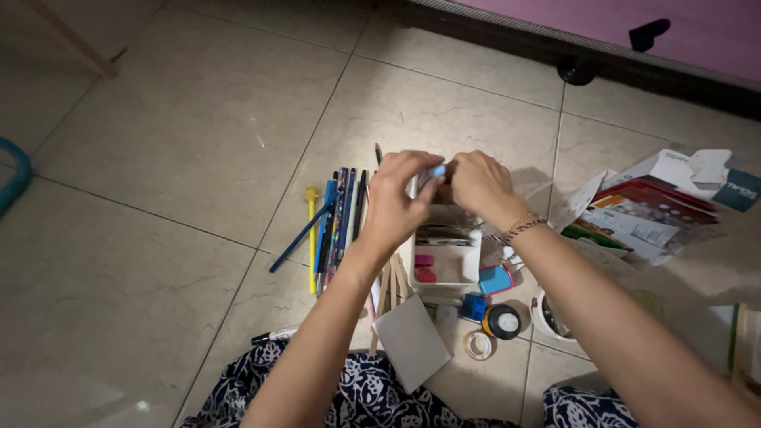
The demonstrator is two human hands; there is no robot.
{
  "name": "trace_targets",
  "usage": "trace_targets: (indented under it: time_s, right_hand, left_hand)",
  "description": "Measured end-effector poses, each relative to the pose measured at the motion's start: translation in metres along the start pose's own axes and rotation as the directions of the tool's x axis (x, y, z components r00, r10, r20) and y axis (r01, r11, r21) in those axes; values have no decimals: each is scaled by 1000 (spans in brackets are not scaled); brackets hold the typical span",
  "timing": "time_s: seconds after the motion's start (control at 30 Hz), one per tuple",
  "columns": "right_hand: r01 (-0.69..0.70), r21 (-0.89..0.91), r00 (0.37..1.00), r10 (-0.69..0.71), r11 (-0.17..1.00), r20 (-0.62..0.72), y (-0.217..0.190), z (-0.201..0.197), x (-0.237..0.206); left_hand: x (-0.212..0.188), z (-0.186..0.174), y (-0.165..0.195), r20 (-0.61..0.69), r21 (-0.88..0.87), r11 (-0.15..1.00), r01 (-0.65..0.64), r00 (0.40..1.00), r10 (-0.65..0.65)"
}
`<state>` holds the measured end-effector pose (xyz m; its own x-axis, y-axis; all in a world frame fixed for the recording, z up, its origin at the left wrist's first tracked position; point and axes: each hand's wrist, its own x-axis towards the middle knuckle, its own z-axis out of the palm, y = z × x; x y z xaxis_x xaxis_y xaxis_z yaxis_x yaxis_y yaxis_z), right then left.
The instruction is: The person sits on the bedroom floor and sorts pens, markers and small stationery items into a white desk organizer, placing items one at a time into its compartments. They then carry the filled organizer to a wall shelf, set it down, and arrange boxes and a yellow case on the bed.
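- A small pale-blue object (435, 172) is pinched between the curled fingers of the left hand (394, 202) and the right hand (478, 184); what kind of thing it is cannot be told, since most of it is hidden by the fingers
- Both hands are closed on it above the far end of a white tray (446, 276), which sits on the tiled floor (182, 143); if the pinch were loosened the object would probably be dropped into the tray, among the pink pieces (423, 268) seen inside
- A row of pens and pencils (337, 218) is laid just beside the left wrist; it could be scattered by a sideways sweep of that forearm
- A blue sharpener-like item (495, 280), a dark tape roll (502, 321) and a clear tape roll (478, 345) are crowded under the right forearm; they might be knocked or rolled away if that arm were lowered
- A white card (411, 342) is propped near the knees and could be slid off by a shift of the patterned fabric (361, 396)
- The stack of printed leaflets (646, 214) is well apart to the right; little risk is judged there
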<state>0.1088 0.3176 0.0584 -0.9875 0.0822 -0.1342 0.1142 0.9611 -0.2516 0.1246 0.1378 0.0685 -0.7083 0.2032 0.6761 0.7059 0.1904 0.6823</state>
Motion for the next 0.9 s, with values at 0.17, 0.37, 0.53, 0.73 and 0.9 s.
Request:
trace_targets:
  time_s: [0.17, 0.37, 0.53, 0.73, 0.9]
  right_hand:
    - [184, 279, 949, -97, 942, -300, -16, -75, -25]
    - [315, 645, 947, -272, 696, -168, -40, -133, -48]
    - [47, 541, 954, -197, 840, 224, -31, -78, -12]
    - [-52, 101, 786, -22, 994, 618, -2, 2, 45]
    - [44, 25, 686, -48, 999, 726, 7, 23, 65]
  left_hand:
    - [24, -34, 30, -268, -344, 935, 83, 946, -182]
    - [33, -65, 45, 146, -172, 974, 149, 981, -124]
    - [-4, -72, 42, 281, -315, 590, 743, 667, -690]
    - [-63, -61, 25, 462, -123, 461, 879, 462, -757]
    - [-83, -17, 2, 525, -209, 343, 916, 400, -751]
